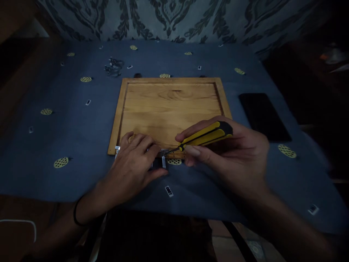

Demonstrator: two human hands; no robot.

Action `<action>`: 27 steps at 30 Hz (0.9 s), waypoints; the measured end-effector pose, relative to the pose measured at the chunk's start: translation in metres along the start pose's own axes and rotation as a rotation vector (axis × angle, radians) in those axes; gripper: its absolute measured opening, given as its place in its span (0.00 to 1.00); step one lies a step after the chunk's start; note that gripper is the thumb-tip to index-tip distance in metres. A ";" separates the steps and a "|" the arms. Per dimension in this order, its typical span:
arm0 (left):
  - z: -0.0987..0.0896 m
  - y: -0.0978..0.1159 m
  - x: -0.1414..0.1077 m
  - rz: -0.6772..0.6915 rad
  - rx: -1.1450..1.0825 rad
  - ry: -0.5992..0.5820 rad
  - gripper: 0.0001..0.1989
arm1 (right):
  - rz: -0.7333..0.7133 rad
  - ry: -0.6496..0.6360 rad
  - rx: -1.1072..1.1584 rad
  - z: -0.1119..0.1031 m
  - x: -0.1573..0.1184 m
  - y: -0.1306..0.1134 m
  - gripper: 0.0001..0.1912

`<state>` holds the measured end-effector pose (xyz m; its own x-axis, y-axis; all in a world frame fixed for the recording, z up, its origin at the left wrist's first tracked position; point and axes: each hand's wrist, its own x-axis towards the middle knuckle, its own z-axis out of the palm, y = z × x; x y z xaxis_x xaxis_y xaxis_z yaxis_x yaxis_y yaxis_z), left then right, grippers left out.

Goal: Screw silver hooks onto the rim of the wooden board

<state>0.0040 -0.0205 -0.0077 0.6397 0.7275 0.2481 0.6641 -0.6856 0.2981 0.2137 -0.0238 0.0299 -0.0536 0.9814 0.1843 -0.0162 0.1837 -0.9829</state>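
Beside my left hand (136, 154), closed over the metal piece (164, 162) at the board's (169, 103) edge, the screwdriver (205, 136) gripped in my right hand (240, 160) could slip because it slants.

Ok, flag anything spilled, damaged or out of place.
Nothing spilled or damaged stands out. The small loose pieces lie jumbled off the far left corner of the wooden panel, likely ordinary clutter. The left hand covers part of the panel's near edge.
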 end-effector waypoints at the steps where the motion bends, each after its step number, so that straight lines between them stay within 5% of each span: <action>1: 0.000 0.000 0.000 0.000 -0.002 -0.002 0.22 | 0.001 0.003 0.000 0.000 0.000 0.000 0.14; 11: 0.000 -0.001 -0.003 -0.014 0.011 -0.009 0.22 | -0.013 -0.010 -0.023 -0.007 -0.007 0.007 0.07; 18: 0.000 0.000 -0.001 -0.018 0.012 -0.010 0.20 | -0.090 0.138 -0.028 -0.005 -0.007 0.008 0.06; 27: 0.000 -0.001 -0.001 -0.012 0.014 -0.004 0.20 | -0.033 0.100 -0.038 -0.003 -0.007 0.008 0.10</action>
<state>0.0031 -0.0206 -0.0082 0.6333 0.7356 0.2406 0.6769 -0.6771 0.2885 0.2174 -0.0295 0.0210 0.0458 0.9751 0.2172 0.0219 0.2164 -0.9761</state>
